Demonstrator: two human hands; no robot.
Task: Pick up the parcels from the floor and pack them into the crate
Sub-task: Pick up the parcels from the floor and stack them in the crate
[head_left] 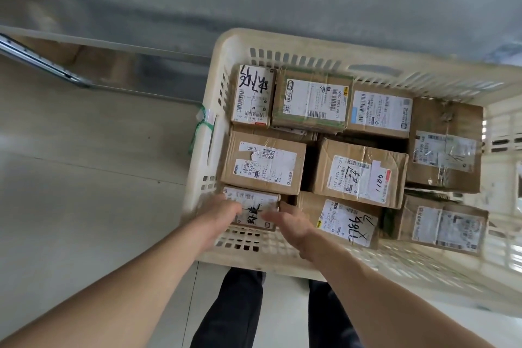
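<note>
My left hand (223,213) and right hand (285,222) reach over the near rim of the cream slotted crate (282,45) to the small labelled parcel (254,207) in its near left corner. The fingers are blurred; they look fairly straight against the parcel, but I cannot tell whether they clasp it or only press. I judge I am seating this parcel, and next it needs pushing flat into the corner before I let go. Around it the crate is nearly full of taped cardboard parcels: one marked 1100 (360,172) near the middle, a green-taped one (313,100) at the far wall.
</note>
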